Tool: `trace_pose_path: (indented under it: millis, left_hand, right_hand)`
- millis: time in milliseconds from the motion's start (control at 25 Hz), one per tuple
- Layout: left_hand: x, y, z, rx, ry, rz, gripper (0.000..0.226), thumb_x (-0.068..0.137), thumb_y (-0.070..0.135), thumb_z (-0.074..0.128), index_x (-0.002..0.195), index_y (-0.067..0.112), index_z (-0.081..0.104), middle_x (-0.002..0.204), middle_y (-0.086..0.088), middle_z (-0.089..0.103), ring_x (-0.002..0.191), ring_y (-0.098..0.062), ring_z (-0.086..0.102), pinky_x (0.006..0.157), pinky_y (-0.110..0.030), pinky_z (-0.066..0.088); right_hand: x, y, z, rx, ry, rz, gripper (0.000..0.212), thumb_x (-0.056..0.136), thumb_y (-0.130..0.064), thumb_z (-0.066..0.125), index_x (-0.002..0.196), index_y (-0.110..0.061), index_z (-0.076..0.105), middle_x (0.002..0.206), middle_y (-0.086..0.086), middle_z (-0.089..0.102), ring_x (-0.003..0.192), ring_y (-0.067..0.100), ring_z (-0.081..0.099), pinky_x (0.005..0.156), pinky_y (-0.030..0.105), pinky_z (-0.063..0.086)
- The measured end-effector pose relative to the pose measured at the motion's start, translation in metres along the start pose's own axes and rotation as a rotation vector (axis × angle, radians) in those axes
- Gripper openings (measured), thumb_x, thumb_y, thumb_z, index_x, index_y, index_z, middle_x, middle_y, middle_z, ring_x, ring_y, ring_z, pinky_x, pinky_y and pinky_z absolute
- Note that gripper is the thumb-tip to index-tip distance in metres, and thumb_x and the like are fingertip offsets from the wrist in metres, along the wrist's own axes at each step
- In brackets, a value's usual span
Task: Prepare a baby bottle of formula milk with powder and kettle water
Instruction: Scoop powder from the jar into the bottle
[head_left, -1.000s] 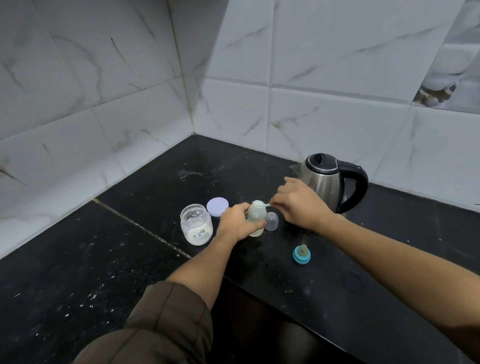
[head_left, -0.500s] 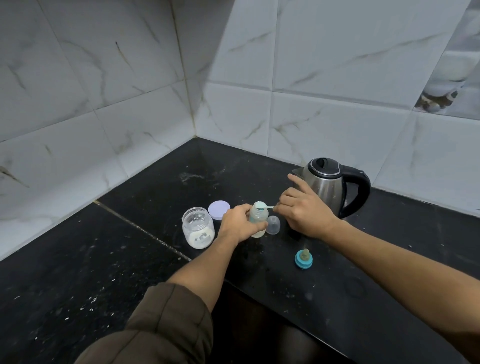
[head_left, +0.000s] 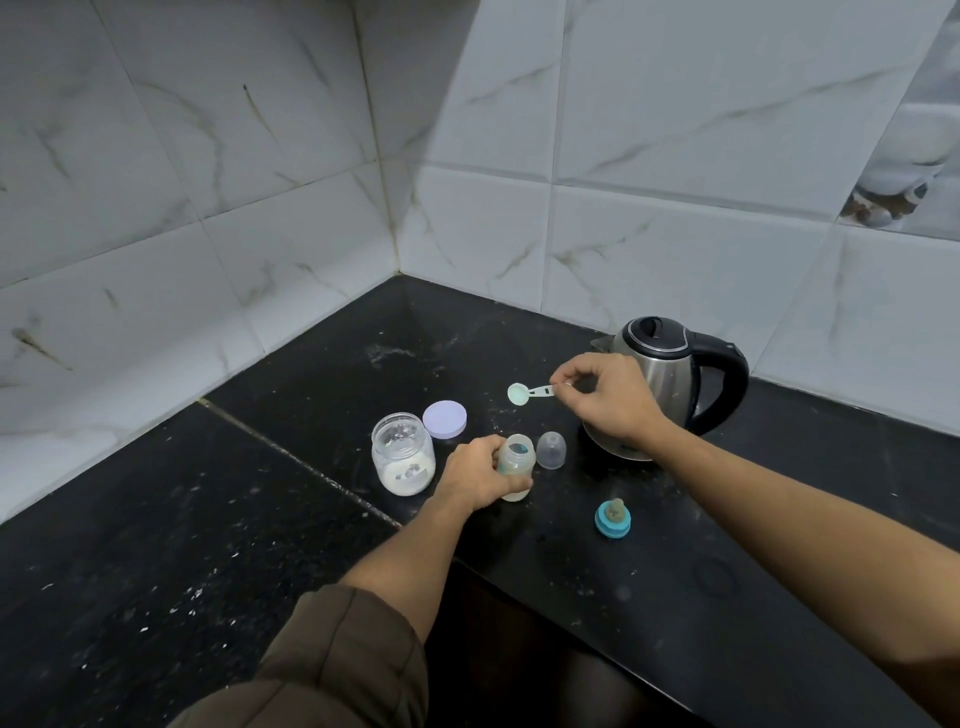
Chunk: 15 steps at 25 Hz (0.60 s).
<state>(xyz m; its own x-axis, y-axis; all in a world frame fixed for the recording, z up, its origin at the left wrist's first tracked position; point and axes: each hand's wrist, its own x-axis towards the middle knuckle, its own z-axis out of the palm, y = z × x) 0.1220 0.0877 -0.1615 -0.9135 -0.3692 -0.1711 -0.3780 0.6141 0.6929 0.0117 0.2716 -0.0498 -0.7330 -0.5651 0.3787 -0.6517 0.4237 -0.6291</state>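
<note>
A small open baby bottle (head_left: 517, 460) stands upright on the black counter (head_left: 260, 519), and my left hand (head_left: 475, 478) grips its side. My right hand (head_left: 608, 400) pinches the handle of a pale green measuring scoop (head_left: 524, 392), held in the air above and behind the bottle, its bowl tipped toward me. To the left stands an open glass jar (head_left: 402, 460) with white powder at its bottom. A steel kettle (head_left: 670, 374) with a black lid and handle sits behind my right hand.
The jar's lilac lid (head_left: 444, 419) lies behind the jar. A clear dome cap (head_left: 551, 450) stands right of the bottle. The blue ring with teat (head_left: 613, 517) rests nearer the counter's front edge. Tiled walls meet in a corner behind.
My right hand has lifted the scoop up and away from the bottle's mouth, where it was before. My left hand keeps its hold on the bottle.
</note>
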Motion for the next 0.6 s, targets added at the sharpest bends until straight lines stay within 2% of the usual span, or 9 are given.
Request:
trace_pose_path:
  millis: [120,160,280,360,480,600]
  left_hand:
    - [-0.001,-0.004,-0.003,0.019,-0.01,-0.009,0.06,0.059,0.056,0.087,0.112,0.033,0.072,0.102,0.015,0.075,0.102,-0.009,0.069,0.097,-0.038,0.056]
    - [-0.001,-0.005,-0.005,0.02,-0.018,-0.012,0.064,0.059,0.057,0.089,0.115,0.033,0.071,0.105,0.015,0.075,0.105,-0.009,0.068,0.098,-0.038,0.055]
    - [-0.003,-0.004,-0.013,0.008,-0.033,0.007,0.097,0.055,0.069,0.088,0.14,0.031,0.061,0.129,0.015,0.07,0.125,-0.009,0.062,0.108,-0.036,0.05]
    - [-0.009,0.004,-0.026,-0.019,0.022,0.027,0.112,0.061,0.082,0.075,0.154,0.025,0.048,0.147,0.009,0.06,0.137,-0.012,0.054,0.115,-0.037,0.044]
    - [-0.012,0.019,-0.058,-0.062,0.248,0.109,0.089,0.088,0.072,0.061,0.159,0.022,0.042,0.146,-0.004,0.061,0.138,-0.02,0.054,0.116,-0.036,0.041]
    - [-0.013,0.025,-0.091,-0.055,0.519,0.164,0.07,0.104,0.058,0.043,0.16,0.017,0.038,0.159,-0.007,0.048,0.148,-0.022,0.044,0.123,-0.04,0.033]
  right_hand:
    - [0.003,-0.008,0.004,0.085,-0.024,0.079,0.011,0.085,-0.011,0.077,0.085,-0.02,0.082,0.076,-0.012,0.075,0.076,0.003,0.068,0.073,0.008,0.049]
    - [0.004,-0.01,0.006,0.126,-0.024,0.112,0.012,0.086,-0.009,0.077,0.084,-0.02,0.082,0.074,-0.012,0.074,0.071,0.001,0.065,0.07,0.007,0.048]
    - [0.015,-0.011,0.007,0.228,-0.001,0.214,0.017,0.083,-0.008,0.079,0.079,-0.024,0.081,0.064,-0.013,0.068,0.058,-0.002,0.055,0.065,0.012,0.046]
    - [0.025,-0.013,0.008,0.281,0.012,0.253,0.019,0.083,-0.008,0.08,0.077,-0.026,0.08,0.058,-0.015,0.064,0.055,-0.002,0.051,0.064,0.015,0.044]
    - [0.043,-0.023,0.011,0.328,0.032,0.296,0.016,0.083,-0.01,0.079,0.076,-0.024,0.079,0.061,-0.008,0.062,0.057,0.003,0.051,0.064,0.018,0.044]
    - [0.057,-0.04,0.025,0.264,-0.02,0.305,0.015,0.081,-0.012,0.079,0.073,-0.025,0.079,0.062,-0.005,0.064,0.056,0.003,0.05,0.062,0.017,0.044]
